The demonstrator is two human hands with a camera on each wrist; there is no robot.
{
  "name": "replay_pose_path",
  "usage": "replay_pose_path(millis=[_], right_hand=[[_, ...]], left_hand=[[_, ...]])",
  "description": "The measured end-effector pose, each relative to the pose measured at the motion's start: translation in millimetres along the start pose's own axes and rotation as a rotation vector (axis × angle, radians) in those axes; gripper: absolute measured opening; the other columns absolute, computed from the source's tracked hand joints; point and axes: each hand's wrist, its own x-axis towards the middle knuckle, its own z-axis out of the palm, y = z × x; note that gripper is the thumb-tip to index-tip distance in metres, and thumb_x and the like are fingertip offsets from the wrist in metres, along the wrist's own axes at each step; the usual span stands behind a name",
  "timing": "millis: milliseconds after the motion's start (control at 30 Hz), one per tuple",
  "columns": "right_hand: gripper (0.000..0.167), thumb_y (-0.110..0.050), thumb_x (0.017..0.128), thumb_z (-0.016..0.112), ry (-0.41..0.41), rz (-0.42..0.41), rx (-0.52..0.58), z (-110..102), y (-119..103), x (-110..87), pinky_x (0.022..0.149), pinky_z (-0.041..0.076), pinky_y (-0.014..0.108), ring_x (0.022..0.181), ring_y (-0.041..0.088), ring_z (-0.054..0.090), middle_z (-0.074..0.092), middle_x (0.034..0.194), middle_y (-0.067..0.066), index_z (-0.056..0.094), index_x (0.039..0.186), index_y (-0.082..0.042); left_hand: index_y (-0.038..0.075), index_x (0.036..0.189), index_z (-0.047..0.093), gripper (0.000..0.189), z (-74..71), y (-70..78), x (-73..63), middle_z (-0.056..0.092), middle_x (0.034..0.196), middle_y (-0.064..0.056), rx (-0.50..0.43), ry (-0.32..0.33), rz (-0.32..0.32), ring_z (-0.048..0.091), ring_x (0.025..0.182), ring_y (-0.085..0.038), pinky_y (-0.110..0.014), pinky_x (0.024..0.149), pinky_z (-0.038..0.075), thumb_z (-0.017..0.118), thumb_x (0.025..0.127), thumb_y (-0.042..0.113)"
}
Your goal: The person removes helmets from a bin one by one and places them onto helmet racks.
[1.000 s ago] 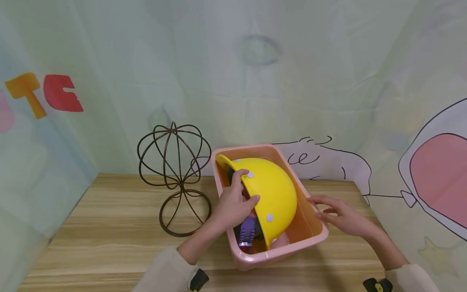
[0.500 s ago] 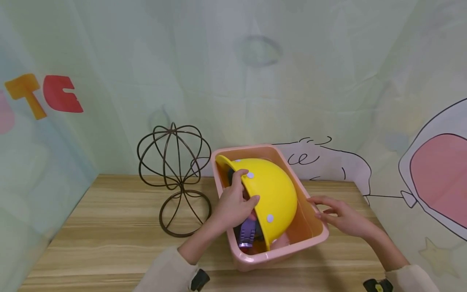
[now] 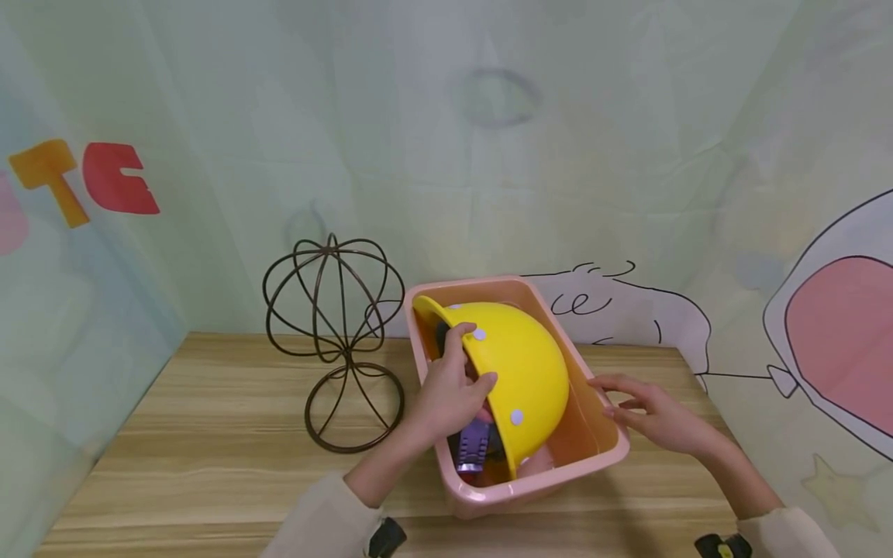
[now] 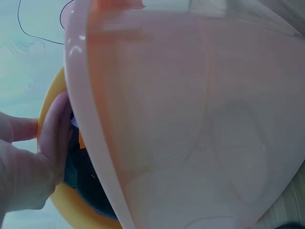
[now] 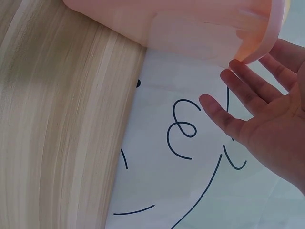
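A yellow hard hat (image 3: 525,372) with white round studs lies tilted on its side in a pink plastic bin (image 3: 530,488). My left hand (image 3: 449,395) grips the brim, thumb on the outside and fingers inside the shell. In the left wrist view the yellow brim (image 4: 51,98) runs between thumb and fingers of the left hand (image 4: 31,174), beyond the bin's wall (image 4: 190,105). My right hand (image 3: 659,415) rests its fingertips on the bin's right rim. The right wrist view has that hand (image 5: 271,107) with fingers fairly straight beside the bin (image 5: 190,28).
A dark wire stand (image 3: 346,353) with a globe-shaped top stands close to the bin's left side. Inside the bin, a purple ridged piece (image 3: 474,446) shows beside the hat. The wooden tabletop (image 3: 202,449) meets a printed cloth backdrop (image 3: 335,116) behind.
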Motion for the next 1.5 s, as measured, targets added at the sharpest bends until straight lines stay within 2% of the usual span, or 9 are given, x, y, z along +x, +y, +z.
replay_pose_path(millis=[367, 833, 1100, 1233, 1500], right_hand=[[0.039, -0.019, 0.089, 0.059, 0.008, 0.002, -0.032, 0.7, 0.6, -0.8, 0.082, 0.050, 0.040, 0.112, 0.031, 0.049, 0.054, 0.126, 0.009, 0.053, 0.127, -0.011], [0.040, -0.019, 0.089, 0.059, 0.008, 0.010, -0.030, -0.1, -0.1, -0.6, 0.083, 0.049, 0.041, 0.114, 0.032, 0.048, 0.052, 0.127, 0.011, 0.052, 0.128, -0.010], [0.040, -0.020, 0.089, 0.059, 0.000, 0.036, -0.005, -0.1, 0.8, -0.5, 0.083, 0.048, 0.049, 0.115, 0.037, 0.046, 0.051, 0.128, 0.014, 0.052, 0.127, -0.010], [0.040, -0.020, 0.089, 0.060, 0.000, 0.036, -0.005, -0.3, 0.0, -0.5, 0.083, 0.048, 0.049, 0.115, 0.037, 0.046, 0.051, 0.128, 0.014, 0.052, 0.127, -0.011], [0.040, -0.021, 0.089, 0.059, -0.002, 0.042, -0.009, 0.3, -2.5, 0.0, 0.084, 0.047, 0.050, 0.114, 0.036, 0.047, 0.052, 0.128, 0.013, 0.052, 0.127, -0.012]], left_hand=[[0.013, 0.141, 0.016, 0.063, 1.8, 0.8, -0.5, 0.055, 0.102, -0.018, -0.027, 0.006, -0.015, 0.061, 0.053, -0.019, -0.029, 0.054, 0.054, 0.055, 0.091, 0.005], [0.012, 0.141, 0.015, 0.064, 1.5, 0.1, 1.0, 0.055, 0.098, -0.017, -0.024, 0.014, 0.003, 0.061, 0.052, -0.019, -0.029, 0.054, 0.054, 0.054, 0.091, 0.006], [0.012, 0.141, 0.016, 0.064, -1.8, 0.3, 4.7, 0.053, 0.096, -0.017, -0.073, 0.014, 0.011, 0.061, 0.053, -0.021, -0.032, 0.053, 0.054, 0.054, 0.091, 0.004], [0.012, 0.141, 0.017, 0.064, -3.0, 0.2, 6.3, 0.051, 0.091, -0.017, -0.086, 0.021, 0.008, 0.061, 0.052, -0.021, -0.032, 0.053, 0.054, 0.055, 0.090, 0.004], [0.012, 0.141, 0.017, 0.063, -4.3, 0.9, 8.2, 0.051, 0.093, -0.018, -0.108, 0.022, 0.006, 0.060, 0.054, -0.020, -0.032, 0.052, 0.054, 0.054, 0.090, 0.003]])
